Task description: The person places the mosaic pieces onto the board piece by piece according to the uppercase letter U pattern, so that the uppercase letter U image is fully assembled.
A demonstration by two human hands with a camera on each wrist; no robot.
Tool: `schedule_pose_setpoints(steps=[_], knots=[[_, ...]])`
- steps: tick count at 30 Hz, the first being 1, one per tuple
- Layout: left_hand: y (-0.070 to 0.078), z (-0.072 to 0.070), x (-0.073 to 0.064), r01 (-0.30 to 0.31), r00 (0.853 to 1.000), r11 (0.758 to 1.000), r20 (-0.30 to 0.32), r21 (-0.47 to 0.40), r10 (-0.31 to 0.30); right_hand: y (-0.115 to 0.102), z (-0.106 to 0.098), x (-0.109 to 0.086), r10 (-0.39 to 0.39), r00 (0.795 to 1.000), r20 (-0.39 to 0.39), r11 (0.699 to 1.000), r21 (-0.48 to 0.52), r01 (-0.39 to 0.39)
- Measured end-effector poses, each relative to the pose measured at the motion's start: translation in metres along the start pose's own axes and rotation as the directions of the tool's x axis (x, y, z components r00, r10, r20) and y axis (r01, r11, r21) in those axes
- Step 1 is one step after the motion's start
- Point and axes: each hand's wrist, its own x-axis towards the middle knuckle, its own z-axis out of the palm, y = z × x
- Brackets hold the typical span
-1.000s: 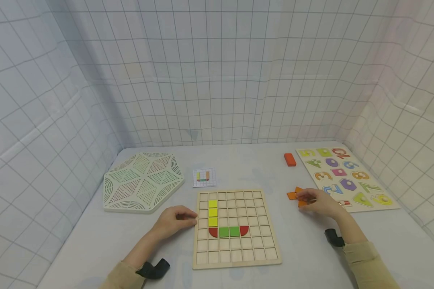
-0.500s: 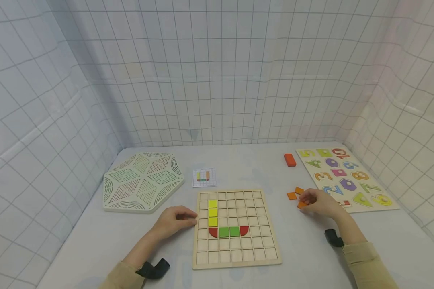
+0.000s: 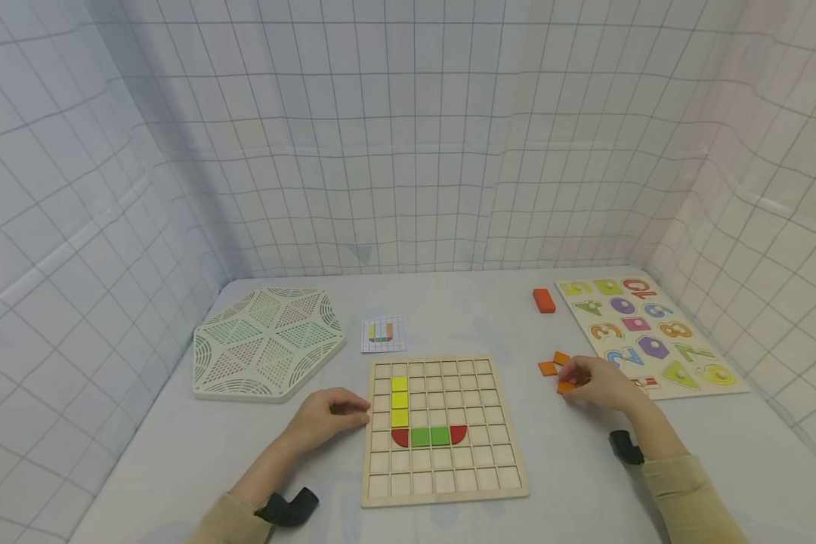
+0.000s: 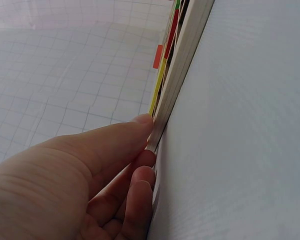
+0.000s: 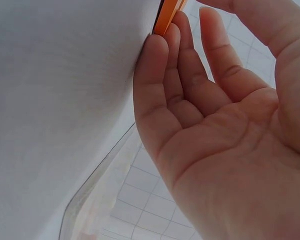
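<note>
Left hand point(image 3: 323, 415): lower left of centre; fingers loosely bent, tips touching the board's left edge without curling round it.
Right hand point(image 3: 601, 384): right of centre; fingers bent down at an orange tile point(image 3: 566, 387); whether they pinch it I cannot tell.
Other orange tiles point(image 3: 548, 369): two, flat on the table just left of the right hand.
Board point(image 3: 445, 499): pale wooden grid, bottom centre.
On the board: three yellow tiles point(image 3: 399, 401) in a column; below, two green tiles point(image 3: 430, 437) between two dark red pieces point(image 3: 458, 434).
Card point(image 3: 384, 335): just above the board, printed with a coloured pattern.
Red block point(image 3: 544, 301): right, beside the number puzzle point(image 3: 649, 368).
Hexagonal panel point(image 3: 258, 355): left of the card.
</note>
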Motion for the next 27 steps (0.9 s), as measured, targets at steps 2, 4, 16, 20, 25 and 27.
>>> schedule_pose_setpoints(steps=[2, 4, 16, 20, 25, 27], knots=[[0.000, 0.000, 0.000, -0.001, 1.000, 1.000, 0.002, -0.002, 0.001, 0.000, 0.000, 0.001, 0.004, 1.000, 0.000, 1.000, 0.005, -0.004], [0.000, 0.000, 0.001, -0.004, 1.000, 1.000, 0.005, -0.005, 0.004, 0.001, -0.001, 0.001, -0.003, 1.000, 0.004, 1.000, 0.007, 0.003], [-0.003, 0.000, 0.000, -0.015, 1.000, 1.000, 0.009, -0.022, 0.015, -0.007, -0.005, 0.000, -0.047, 0.999, -0.007, 0.998, 0.038, 0.048], [-0.003, 0.001, 0.001, -0.016, 1.000, 1.000, 0.005, -0.015, 0.016, -0.014, -0.007, 0.001, -0.086, 0.996, -0.009, 0.995, 0.051, 0.087], [-0.003, 0.001, 0.001, -0.014, 1.000, 1.000, 0.005, -0.009, 0.014, -0.028, -0.008, 0.005, -0.152, 0.988, -0.012, 0.985, 0.082, 0.152], [-0.002, 0.001, 0.001, -0.016, 1.000, 1.000, 0.005, -0.011, 0.016, -0.036, -0.007, 0.007, -0.187, 0.982, -0.014, 0.979, 0.085, 0.187]])
